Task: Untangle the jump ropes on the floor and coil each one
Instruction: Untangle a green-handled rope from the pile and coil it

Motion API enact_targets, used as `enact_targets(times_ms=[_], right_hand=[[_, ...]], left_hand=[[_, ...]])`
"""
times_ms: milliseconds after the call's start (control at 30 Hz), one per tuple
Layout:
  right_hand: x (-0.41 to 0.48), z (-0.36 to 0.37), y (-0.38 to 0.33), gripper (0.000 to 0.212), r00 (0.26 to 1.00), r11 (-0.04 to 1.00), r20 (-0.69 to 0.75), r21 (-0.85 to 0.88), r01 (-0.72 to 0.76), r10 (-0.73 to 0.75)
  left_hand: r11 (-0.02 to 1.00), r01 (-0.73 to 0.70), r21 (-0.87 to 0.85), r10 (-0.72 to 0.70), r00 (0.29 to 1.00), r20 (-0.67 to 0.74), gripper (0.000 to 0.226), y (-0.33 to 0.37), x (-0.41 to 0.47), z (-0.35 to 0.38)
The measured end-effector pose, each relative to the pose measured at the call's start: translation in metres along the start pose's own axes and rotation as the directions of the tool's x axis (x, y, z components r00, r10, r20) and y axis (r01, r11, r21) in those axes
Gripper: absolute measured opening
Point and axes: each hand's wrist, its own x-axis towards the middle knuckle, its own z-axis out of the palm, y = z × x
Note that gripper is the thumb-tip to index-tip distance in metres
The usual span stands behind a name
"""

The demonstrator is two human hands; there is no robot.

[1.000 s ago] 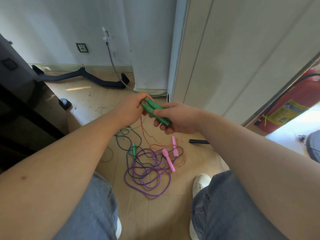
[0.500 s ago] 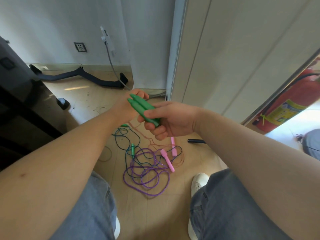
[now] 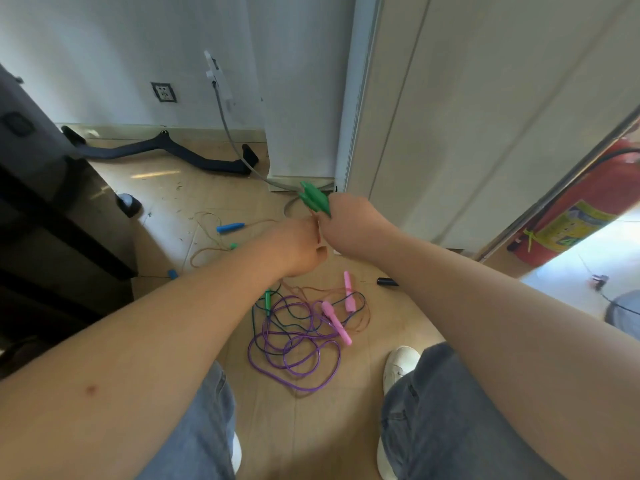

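While the right hand gripped both green handles above the floor, the left hand pinched their thin cord. Risk: cord trailing into the purple tangle could snag, tightening knots.
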Motion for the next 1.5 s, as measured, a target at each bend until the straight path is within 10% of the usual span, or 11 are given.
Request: enact_targets(times_ms=[400, 600, 800, 967, 1133, 1267, 1500], right_hand=[[-0.009, 0.013, 0.022, 0.022, 0.942, 0.884, 0.268, -0.365, 0.293, -0.201], [-0.016, 0.017, 0.016, 0.021, 0.841, 0.839, 0.189, -0.113, 0.532, -0.507], [-0.024, 0.019, 0.007, 0.031, 0.849, 0.85, 0.045, 0.007, 0.526, -0.526], [-0.015, 0.011, 0.006, 0.019, 0.948, 0.958, -0.173, 0.059, 0.282, -0.268], [0.005, 0.009, 0.03, 0.017, 0.997, 0.987, -0.069, -0.159, -0.033, 0.023], [-0.001, 0.019, 0.028, 0.013, 0.984, 0.902, 0.178, -0.426, 0.066, 0.012], [-0.02, 0.015, 0.007, 0.022, 0.865, 0.877, 0.315, -0.159, 0.454, -0.391]], left_hand=[[0.922, -0.376, 0.094, 0.388, 0.905, -0.177, 0.023, -0.019, -0.018, -0.042], [0.923, -0.243, -0.3, 0.15, 0.941, -0.302, 0.04, -0.054, -0.022, -0.045], [0.797, 0.055, -0.601, -0.07, 0.998, -0.002, 0.038, -0.055, -0.02, -0.027], [0.839, 0.07, -0.539, -0.145, 0.985, -0.098, 0.049, -0.038, -0.013, -0.017], [0.929, -0.148, -0.34, 0.12, 0.988, -0.102, 0.043, -0.032, -0.014, -0.012], [0.946, -0.296, -0.13, 0.279, 0.951, -0.131, 0.041, -0.027, -0.017, -0.02], [0.966, -0.209, -0.151, 0.155, 0.939, -0.307, 0.069, -0.053, -0.013, -0.031]])
